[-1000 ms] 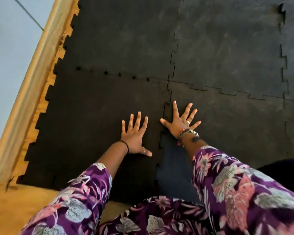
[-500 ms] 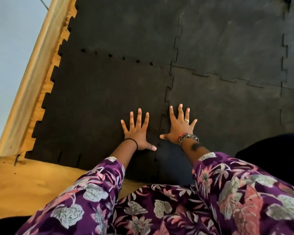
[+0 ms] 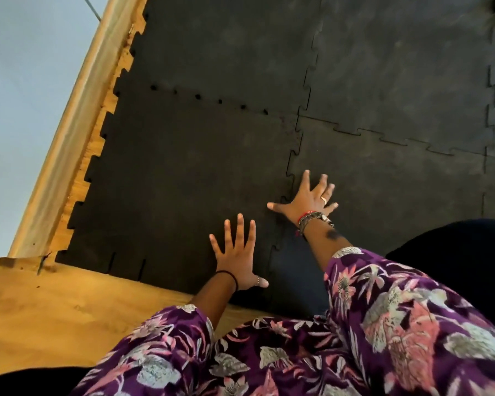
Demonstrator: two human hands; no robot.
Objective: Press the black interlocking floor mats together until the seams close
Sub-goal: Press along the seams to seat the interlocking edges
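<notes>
— Both of your hands lie flat on the black floor mats, fingers spread wide and holding nothing. Your left hand (image 3: 237, 261) presses the near-left mat (image 3: 169, 181), just left of the toothed seam (image 3: 290, 178) that runs away from you. Your right hand (image 3: 309, 200) sits farther out, its palm on the near-right mat (image 3: 397, 184) and its thumb reaching across that seam.

— How do the joints look?

— Uneven. Between the two far mats (image 3: 326, 52) and along the far edge of the near-right mat the teeth sit snug, showing only a thin zigzag line. Along the far edge of the near-left mat a row of small dark holes (image 3: 209, 98) shows at the joint. Near your right wrist, the lower stretch of the seam between your hands looks raised or shadowed; I cannot tell whether it is fully seated.

— And around the mats?

— They lie on a wooden floor (image 3: 55, 310). The toothed left edge runs beside a pale wooden baseboard (image 3: 75, 115) with bare wood showing in the notches, and a blue-grey wall (image 3: 26, 81) stands beyond it. You wear purple flowered sleeves (image 3: 383, 310), a black band (image 3: 229, 274) on the left wrist, bracelets (image 3: 312, 218) on the right, and a ring (image 3: 323, 199) on the right hand.
</notes>
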